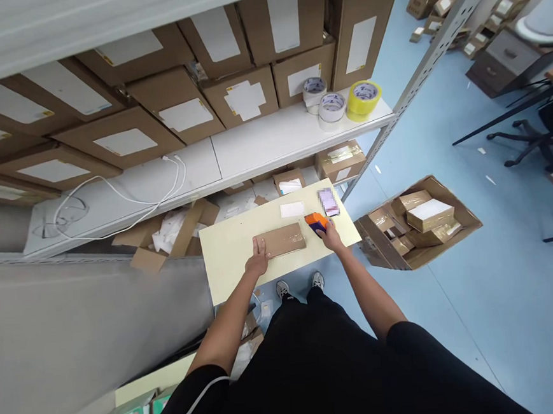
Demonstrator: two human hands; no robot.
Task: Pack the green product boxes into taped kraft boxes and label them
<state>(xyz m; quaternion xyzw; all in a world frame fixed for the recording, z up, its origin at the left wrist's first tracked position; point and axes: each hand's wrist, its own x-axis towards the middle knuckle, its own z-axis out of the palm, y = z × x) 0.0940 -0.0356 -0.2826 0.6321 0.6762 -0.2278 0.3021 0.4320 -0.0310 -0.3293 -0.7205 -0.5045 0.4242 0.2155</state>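
Note:
A flat brown cardboard box [280,240] with shiny clear tape at its right end lies on the pale yellow table [228,268]. My left hand [259,258] rests on the box's left end, fingers stretched out over its top. To the right of the box, my right hand [329,235] is closed around an orange and dark-blue handheld tool [316,222], whose exact kind I cannot make out. It is just above the table. Behind the box lies a white paper label [292,209]. A blurred purple-grey rectangular item [328,201] sits behind the tool.
An open carton [419,224] holding several small boxes stands right of the table. On the shelf [271,134] are white tape rolls [332,107], a yellow tape roll [364,99] and a white cable [161,203]. Large cartons [239,101] are stacked behind. A metal post [419,74] rises at right.

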